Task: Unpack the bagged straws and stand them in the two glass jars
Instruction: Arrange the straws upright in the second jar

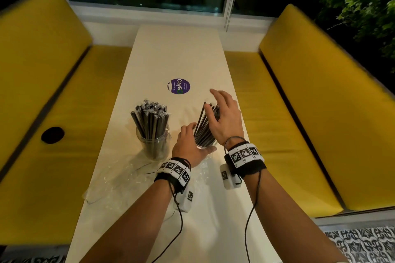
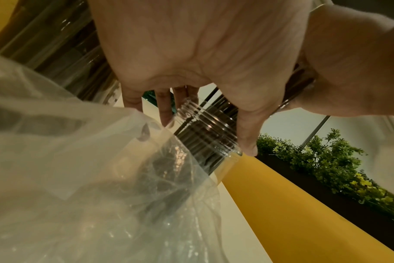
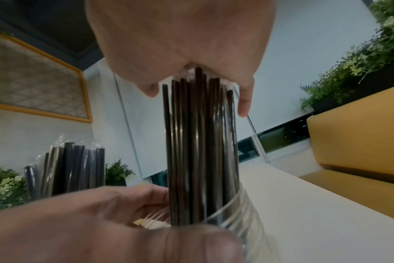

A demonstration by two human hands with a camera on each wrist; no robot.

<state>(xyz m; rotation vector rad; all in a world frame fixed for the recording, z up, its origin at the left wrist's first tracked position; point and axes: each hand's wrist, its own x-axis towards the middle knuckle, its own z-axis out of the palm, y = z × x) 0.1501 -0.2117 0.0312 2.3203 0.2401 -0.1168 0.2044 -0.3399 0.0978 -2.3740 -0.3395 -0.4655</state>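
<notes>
Two glass jars stand on the white table (image 1: 181, 53). The left jar (image 1: 153, 145) holds several thick black wrapped straws (image 1: 151, 117); they also show in the right wrist view as thick straws (image 3: 74, 165). My left hand (image 1: 191, 142) grips the right jar (image 1: 206, 147) near its threaded neck (image 2: 205, 131). A bundle of thin black straws (image 1: 205, 127) stands in that jar, leaning slightly left. My right hand (image 1: 223, 113) hovers over the thin straws (image 3: 200, 142) with fingers spread, its palm against their tops. The jar's lower part is hidden behind my left hand.
Crumpled clear plastic bags (image 1: 119, 179) lie on the table to the near left of the jars and fill the left wrist view as plastic (image 2: 79, 178). A purple round sticker (image 1: 179, 86) sits mid-table. Yellow benches (image 1: 299, 102) flank both sides, with plants (image 1: 359, 6) at the right.
</notes>
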